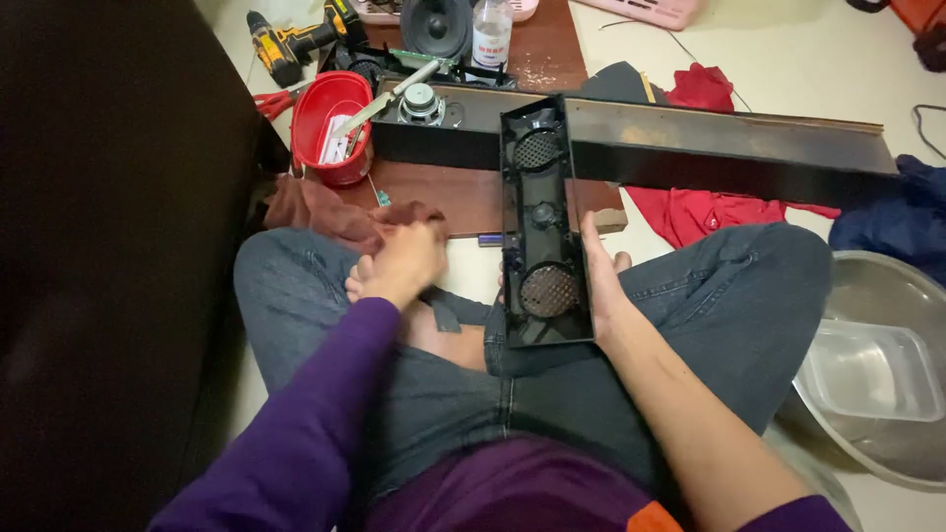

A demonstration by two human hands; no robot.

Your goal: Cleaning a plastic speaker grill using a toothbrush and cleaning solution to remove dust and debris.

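Person is sitting cross-legged on the floor, jeans, purple sleeves, head cam looking down at lap. Right hand (pixel 603 286) is gripping the right edge of a black speaker panel (pixel 542 227), thumb on the near side, fingers wrapped behind it and out of sight. Panel is lying lengthwise away from the body, near end resting on the right thigh, far end leaning against a long dark board (pixel 729 148) that is running across the floor to the right. Two round mesh grilles are showing in the panel w/ a smaller round fitting btwn them. Left hand (pixel 399 264) is sitting over the left knee, fingers curled in a loose fist, touching a brown rag (pixel 320 212); can't tell if it is pinching the rag or holding sth small. Hands are apart, left well clear of the panel. Ahead, a wooden board (pixel 463 192) is serving as work surface, carrying a black speaker box (pixel 434 128) w/ a small round driver on top. A red cup (pixel 333 123) w/ a knife (pixel 394 97) laid across it is standing at the board's left edge. Yellow-black cordless drill (pixel 291 41) is lying at top left. Red cloth (pixel 705 212) is spreading under the long board. Metal basin (pixel 887 286) w/ a clear plastic tub (pixel 872 369) inside is sitting at far right.
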